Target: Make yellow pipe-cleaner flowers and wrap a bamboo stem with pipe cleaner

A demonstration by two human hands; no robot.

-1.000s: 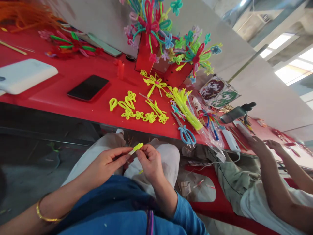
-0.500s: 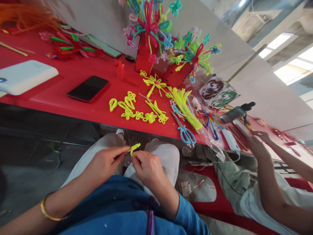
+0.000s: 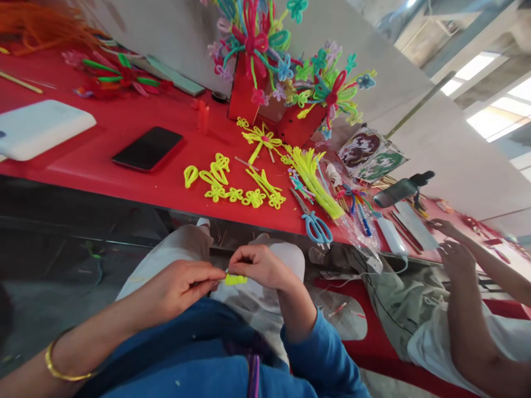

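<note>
Over my lap, my left hand [image 3: 188, 284] and my right hand [image 3: 259, 266] meet at a short yellow pipe cleaner [image 3: 235, 279]. Its left end sits pinched in my left fingertips, while my right thumb and fingers close on it from above. My fingers partly hide its shape. Ahead on the red table [image 3: 153, 190] lie yellow pipe-cleaner flowers [image 3: 254, 198], several yellow loops [image 3: 215, 170], a larger yellow flower [image 3: 264, 139] with a pink centre, and a bundle of yellow pipe cleaners [image 3: 315, 179]. Blue-handled scissors [image 3: 316, 228] rest at the table edge.
A black phone [image 3: 148, 148] and a white device [image 3: 43, 130] lie on the left. Colourful pipe-cleaner bouquets [image 3: 253, 44] stand in red boxes [image 3: 244, 91] at the back. To the right, a co-worker's hands [image 3: 456, 257] are near a dark bottle [image 3: 400, 192].
My right hand has risen and turned over the yellow pipe cleaner, which now lies lower and level. My left hand has shifted slightly down. The co-worker's nearer hand has moved right.
</note>
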